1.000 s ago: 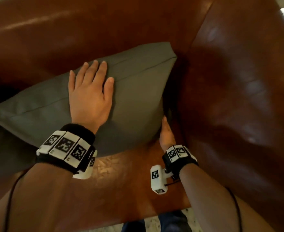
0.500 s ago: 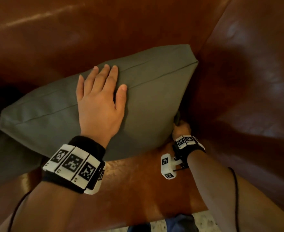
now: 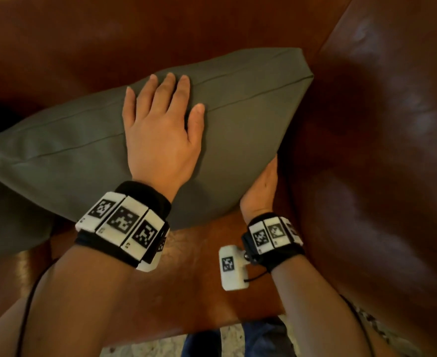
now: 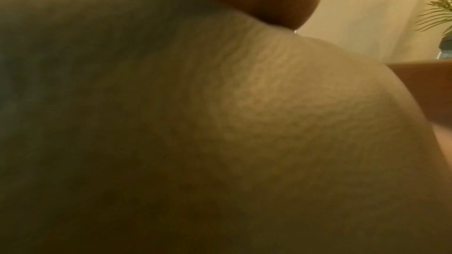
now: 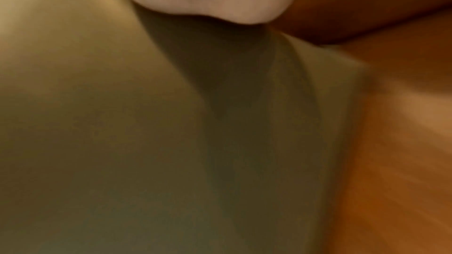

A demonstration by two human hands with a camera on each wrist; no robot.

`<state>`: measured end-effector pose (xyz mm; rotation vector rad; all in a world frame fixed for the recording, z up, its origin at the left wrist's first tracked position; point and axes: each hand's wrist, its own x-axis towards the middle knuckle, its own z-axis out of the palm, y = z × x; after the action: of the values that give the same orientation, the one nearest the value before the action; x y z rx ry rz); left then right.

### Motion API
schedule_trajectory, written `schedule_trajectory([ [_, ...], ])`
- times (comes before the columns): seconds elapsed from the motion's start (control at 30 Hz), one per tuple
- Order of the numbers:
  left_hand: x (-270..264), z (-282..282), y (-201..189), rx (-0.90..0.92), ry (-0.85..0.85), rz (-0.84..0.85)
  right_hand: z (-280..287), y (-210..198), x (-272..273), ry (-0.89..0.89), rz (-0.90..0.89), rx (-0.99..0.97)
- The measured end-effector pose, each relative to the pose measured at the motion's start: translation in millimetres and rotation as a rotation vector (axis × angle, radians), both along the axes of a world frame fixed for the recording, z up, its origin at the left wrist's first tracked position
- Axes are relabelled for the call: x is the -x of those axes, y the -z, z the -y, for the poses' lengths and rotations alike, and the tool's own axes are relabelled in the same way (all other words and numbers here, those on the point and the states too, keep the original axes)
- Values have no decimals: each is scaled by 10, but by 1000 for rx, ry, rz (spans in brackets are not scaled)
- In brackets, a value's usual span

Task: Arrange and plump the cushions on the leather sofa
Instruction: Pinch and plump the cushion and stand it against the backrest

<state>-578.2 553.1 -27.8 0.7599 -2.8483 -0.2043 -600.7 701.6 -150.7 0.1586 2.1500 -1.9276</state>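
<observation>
While the grey-green cushion (image 3: 238,130) leans in the corner of the brown leather sofa (image 3: 379,150), propped against the backrest at 12 o'clock with the armrest close at its 3 o'clock side, both hands are on it. The left hand (image 3: 160,140) lies flat on the cushion's front face, its grip fully open: four fingers (image 3: 169,86) straight and close together, reaching up to the seam near the top edge, the thumb spread out toward 2 o'clock. It holds nothing and only presses on the fabric. The left wrist view is filled by blurred cloth (woven texture just visible), with a rounded brown form above it.

The right hand (image 3: 261,186) is at the cushion's lower corner, at about 4 o'clock from the left hand, tucked between the cushion and the armrest. Only the back of the hand and the wrist show from the head view; the fingers are hidden behind the cushion, so I cannot tell whether this grip is closed on the corner or merely flat against it. The right wrist view shows a part of the hand against the fabric.

A second grey cushion (image 3: 8,222) lies at 8 o'clock, partly under the first.
</observation>
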Motion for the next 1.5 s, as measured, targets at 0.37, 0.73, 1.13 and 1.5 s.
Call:
schedule_trajectory([
  [0.37,52,67,33,-26,17,16,-207,98,53,204,113,-10],
  [0.73,13,211,94,-47,30,-17,24,531,-386,137,104,-121],
  [1.13,19,194,41,-45,42,-11,528,-626,-554,264,-309,-119],
  [1.5,-273,379,-78,-33,67,-33,-270,211,-1365,-119,-41,-630],
])
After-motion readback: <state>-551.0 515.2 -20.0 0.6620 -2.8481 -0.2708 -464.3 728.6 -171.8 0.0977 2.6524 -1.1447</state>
